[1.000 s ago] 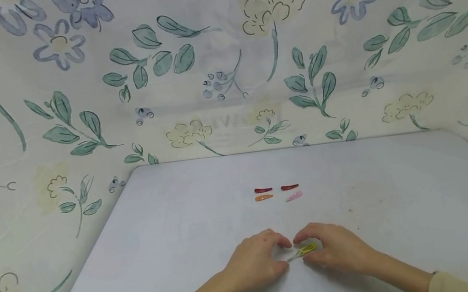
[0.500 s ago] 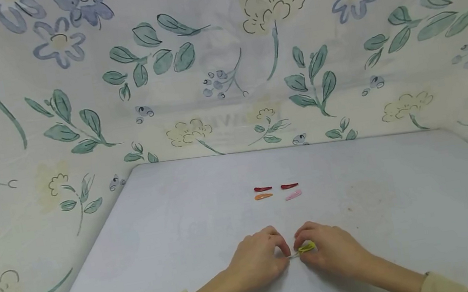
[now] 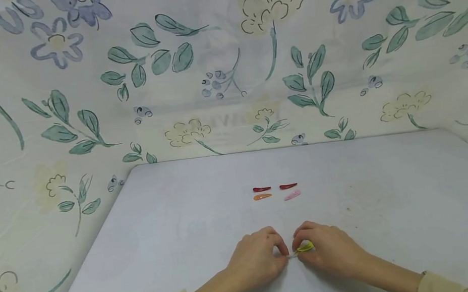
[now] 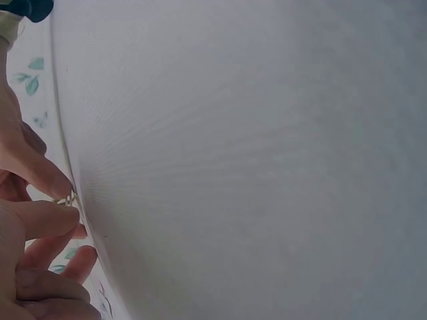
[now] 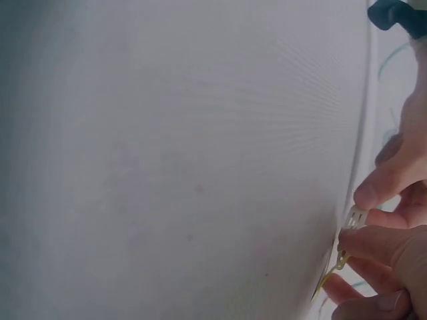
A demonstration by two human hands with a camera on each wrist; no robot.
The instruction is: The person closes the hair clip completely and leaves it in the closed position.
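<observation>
A yellow snap hair clip (image 3: 306, 246) is held just above the white table, between the two hands. My left hand (image 3: 256, 259) pinches its pale, narrow end between thumb and fingertip. My right hand (image 3: 334, 250) pinches the clip nearer its yellow part. In the right wrist view, the pale slotted end (image 5: 357, 216) shows between the two thumbs, and a yellow strip angles away below. Fingers cover most of the clip (image 4: 69, 199) in the left wrist view.
Beyond the hands, a red hair clip (image 3: 262, 189) and an orange one (image 3: 262, 196) lie on the table (image 3: 173, 227). Beside them on the right are a dark red clip (image 3: 288, 186) and a pink clip (image 3: 292, 195). Flowered cloth (image 3: 217, 41) surrounds the table's back and sides.
My right hand has drawn slightly left, nearer the left hand, and its fingers have closed onto the yellow clip. My left fingertip has come down to the clip's pale end.
</observation>
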